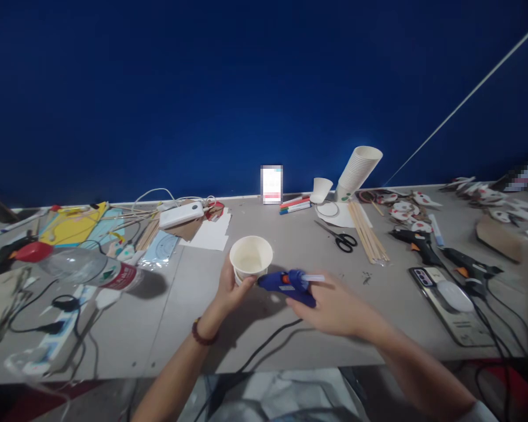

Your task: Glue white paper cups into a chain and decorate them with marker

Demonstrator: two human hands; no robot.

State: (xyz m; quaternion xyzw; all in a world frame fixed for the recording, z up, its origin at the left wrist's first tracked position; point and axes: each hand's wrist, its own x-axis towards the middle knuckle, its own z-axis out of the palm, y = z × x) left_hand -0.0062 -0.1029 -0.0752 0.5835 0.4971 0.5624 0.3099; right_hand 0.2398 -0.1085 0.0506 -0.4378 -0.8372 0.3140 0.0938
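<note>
My left hand (232,289) is wrapped round a white paper cup (251,257), its open mouth tilted up toward me; a second rim shows just beneath the first. In my right hand (334,305) is a blue hot glue gun (286,281), with a clear glue stick (314,278) poking out of its back end. The gun's nozzle points left and meets the cup's lower side near my left thumb; I cannot tell if it touches. A black cord (270,337) runs from the gun toward the table's front edge.
Scissors (344,239), wooden sticks (366,231) and a leaning stack of paper cups (359,170) lie beyond my right hand. Farther right are black glue guns (416,243) and a phone (451,310). Leftward, a plastic bottle (88,266) lies near a power strip (61,334).
</note>
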